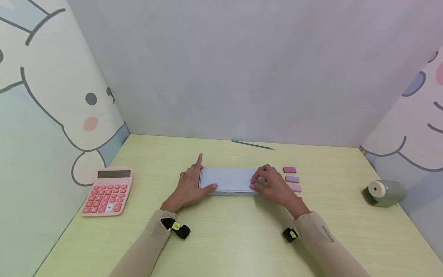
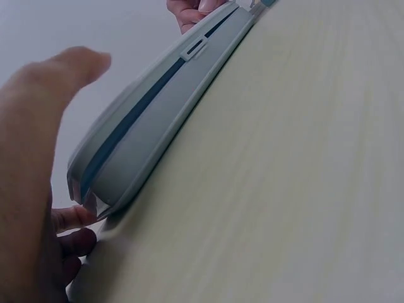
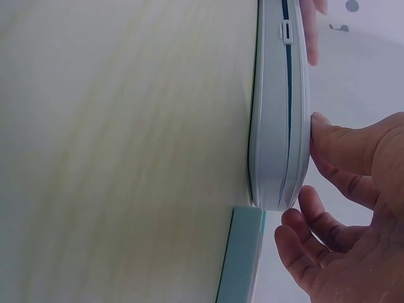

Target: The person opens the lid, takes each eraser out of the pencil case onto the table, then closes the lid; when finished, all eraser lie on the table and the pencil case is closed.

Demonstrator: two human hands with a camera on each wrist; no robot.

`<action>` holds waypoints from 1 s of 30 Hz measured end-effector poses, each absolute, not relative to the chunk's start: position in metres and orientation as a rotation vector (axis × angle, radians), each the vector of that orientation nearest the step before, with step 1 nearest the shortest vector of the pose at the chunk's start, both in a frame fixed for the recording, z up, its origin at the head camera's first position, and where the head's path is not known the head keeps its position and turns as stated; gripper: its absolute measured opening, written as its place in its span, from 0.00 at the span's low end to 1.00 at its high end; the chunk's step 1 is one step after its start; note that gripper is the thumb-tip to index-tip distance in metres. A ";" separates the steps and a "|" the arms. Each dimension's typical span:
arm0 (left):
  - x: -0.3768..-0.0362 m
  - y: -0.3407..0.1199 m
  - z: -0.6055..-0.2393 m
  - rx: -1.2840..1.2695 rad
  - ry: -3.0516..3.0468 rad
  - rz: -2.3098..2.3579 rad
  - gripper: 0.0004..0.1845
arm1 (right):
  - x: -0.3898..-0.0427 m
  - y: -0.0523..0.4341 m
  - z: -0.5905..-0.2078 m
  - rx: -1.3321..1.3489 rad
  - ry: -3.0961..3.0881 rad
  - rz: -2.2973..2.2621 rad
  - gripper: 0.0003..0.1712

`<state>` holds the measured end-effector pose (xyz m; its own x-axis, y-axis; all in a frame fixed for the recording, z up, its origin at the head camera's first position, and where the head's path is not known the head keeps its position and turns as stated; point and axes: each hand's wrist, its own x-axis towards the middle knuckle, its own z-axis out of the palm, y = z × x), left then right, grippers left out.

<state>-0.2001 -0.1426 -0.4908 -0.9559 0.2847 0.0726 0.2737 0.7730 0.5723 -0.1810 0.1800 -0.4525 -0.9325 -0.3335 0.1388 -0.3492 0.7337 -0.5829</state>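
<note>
A pale blue-grey pencil case (image 1: 225, 180) lies lengthwise on the table, a narrow dark gap running along its front side. Mid-front, a small loop-shaped tab (image 2: 194, 48) shows in the left wrist view. My left hand (image 1: 189, 185) rests against its left end, index finger stretched away from me and thumb straight over the front of the lid. In the left wrist view, the other fingers (image 2: 74, 219) are at the lower corner. With thumb and index finger, my right hand (image 1: 273, 185) pinches the right end of the lid; the remaining fingers (image 3: 303, 237) bend by that end.
Several small pink and purple eraser-like blocks (image 1: 292, 179) line up right of the right hand. In the right wrist view, a teal block (image 3: 241, 255) adjoins the case. A pencil (image 1: 252, 144) lies behind, a pink calculator (image 1: 108, 191) at left, a grey-green pencil sharpener (image 1: 385, 193) at right.
</note>
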 end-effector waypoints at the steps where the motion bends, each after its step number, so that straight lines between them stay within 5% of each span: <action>1: -0.200 -0.143 -0.491 0.462 2.943 0.946 0.66 | -0.181 0.180 -0.453 0.571 -2.903 0.984 0.08; 30: -0.194 -0.143 -0.485 0.485 2.902 0.916 0.60 | -0.177 0.181 -0.455 0.748 -2.840 0.900 0.09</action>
